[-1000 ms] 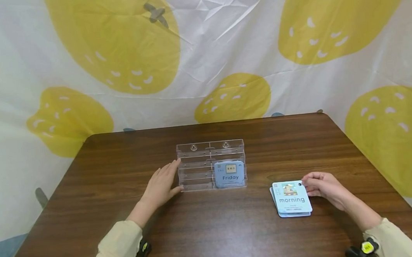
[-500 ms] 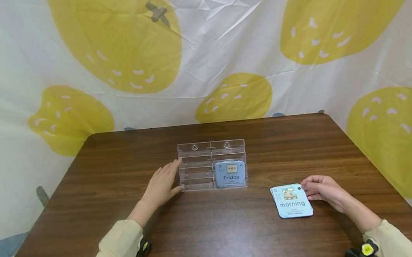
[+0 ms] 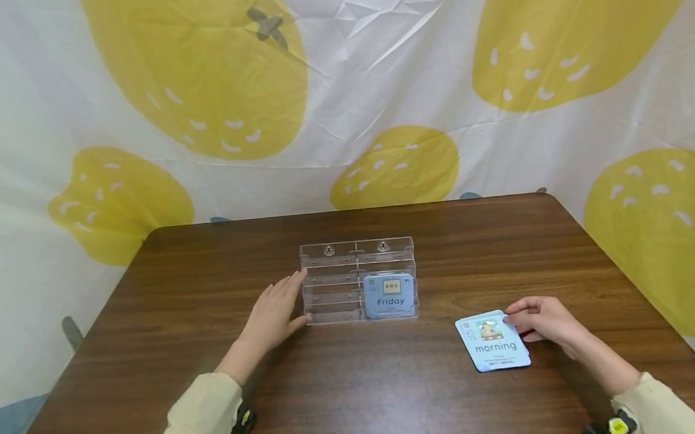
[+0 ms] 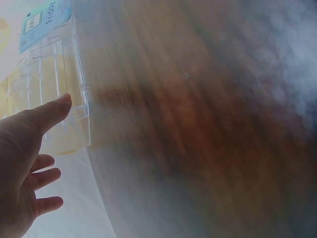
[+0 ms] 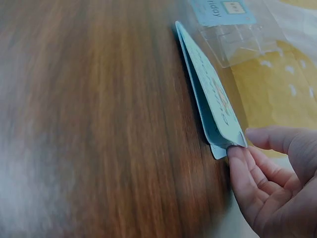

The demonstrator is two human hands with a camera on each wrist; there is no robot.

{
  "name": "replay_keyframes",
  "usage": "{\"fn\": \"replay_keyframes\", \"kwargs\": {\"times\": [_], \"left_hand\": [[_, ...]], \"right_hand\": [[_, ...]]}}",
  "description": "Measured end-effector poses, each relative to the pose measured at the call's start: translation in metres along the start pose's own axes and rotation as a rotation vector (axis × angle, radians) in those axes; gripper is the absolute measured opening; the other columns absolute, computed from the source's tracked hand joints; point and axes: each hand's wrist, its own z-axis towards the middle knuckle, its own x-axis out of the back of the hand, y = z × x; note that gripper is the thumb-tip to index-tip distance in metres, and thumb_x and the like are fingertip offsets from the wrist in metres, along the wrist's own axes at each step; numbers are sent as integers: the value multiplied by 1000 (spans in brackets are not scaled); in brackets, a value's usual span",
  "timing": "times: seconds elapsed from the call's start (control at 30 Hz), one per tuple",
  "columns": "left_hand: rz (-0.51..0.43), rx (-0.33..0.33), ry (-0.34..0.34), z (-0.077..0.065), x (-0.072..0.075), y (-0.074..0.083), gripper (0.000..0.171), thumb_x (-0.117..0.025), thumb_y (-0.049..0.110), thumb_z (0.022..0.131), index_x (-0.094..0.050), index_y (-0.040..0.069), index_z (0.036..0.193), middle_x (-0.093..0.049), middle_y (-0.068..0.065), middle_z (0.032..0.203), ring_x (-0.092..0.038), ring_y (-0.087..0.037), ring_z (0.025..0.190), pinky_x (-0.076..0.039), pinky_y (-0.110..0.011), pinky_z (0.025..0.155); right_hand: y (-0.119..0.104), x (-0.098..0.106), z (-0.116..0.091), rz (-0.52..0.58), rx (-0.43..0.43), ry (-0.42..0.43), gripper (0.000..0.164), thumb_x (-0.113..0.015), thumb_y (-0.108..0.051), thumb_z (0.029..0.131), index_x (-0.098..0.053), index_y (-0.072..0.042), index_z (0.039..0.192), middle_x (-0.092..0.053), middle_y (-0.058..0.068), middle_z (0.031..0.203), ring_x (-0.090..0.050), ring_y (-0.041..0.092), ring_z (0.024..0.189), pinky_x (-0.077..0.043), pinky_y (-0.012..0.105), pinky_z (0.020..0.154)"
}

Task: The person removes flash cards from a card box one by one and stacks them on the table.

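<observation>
A clear acrylic card rack [image 3: 331, 298] with tiered pockets stands mid-table, and a blue "Friday" card [image 3: 389, 296] sits in its lower right pocket. My left hand [image 3: 272, 313] rests at the rack's left side, fingers extended and thumb at the lower front corner. In the left wrist view the thumb overlaps the rack's edge. On the right, my right hand [image 3: 544, 321] pinches the upper right corner of a light-blue "morning" card [image 3: 496, 347], thumb on top and fingers beneath. In the right wrist view that card tilts up at the held end from another card [image 5: 218, 151] below it.
The dark brown wooden table [image 3: 357, 400] has rounded back corners. Behind it hangs a white cloth [image 3: 371, 98] with large yellow fruit prints. Straps with small dark devices are on both wrists, at the pale sleeves [image 3: 195, 415].
The "morning" card has turned slightly and shifted a little toward the front over the card below. My right fingers have moved further onto its corner. The left hand stays at the rack.
</observation>
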Motion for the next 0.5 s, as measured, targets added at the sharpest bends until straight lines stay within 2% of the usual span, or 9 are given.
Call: {"fn": "replay_keyframes", "kwargs": {"times": [0.1, 0.2, 0.5], "left_hand": [[3, -4, 5, 0, 0, 0, 86, -72, 34, 76, -25, 5, 142, -39, -18, 139, -40, -32, 125, -32, -52, 101], [1, -5, 9, 0, 0, 0, 86, -72, 34, 76, -25, 5, 142, -39, -18, 139, -40, -32, 125, -32, -52, 101], [-3, -7, 10, 0, 0, 0, 86, -72, 33, 76, -25, 5, 142, -40, -18, 138, -40, -32, 125, -32, -52, 101]], "right_hand": [[-2, 0, -3, -94, 23, 35, 39, -66, -18, 82, -57, 11, 105, -66, 9, 82, -60, 15, 68, -52, 28, 55], [-2, -1, -4, -142, 39, 52, 36, -65, -17, 82, -58, 11, 104, -66, 11, 84, -60, 15, 66, -51, 28, 52], [-2, 2, -7, -157, 49, 58, 33, -61, -14, 85, -57, 13, 104, -67, 14, 86, -61, 16, 66, -52, 29, 53]]}}
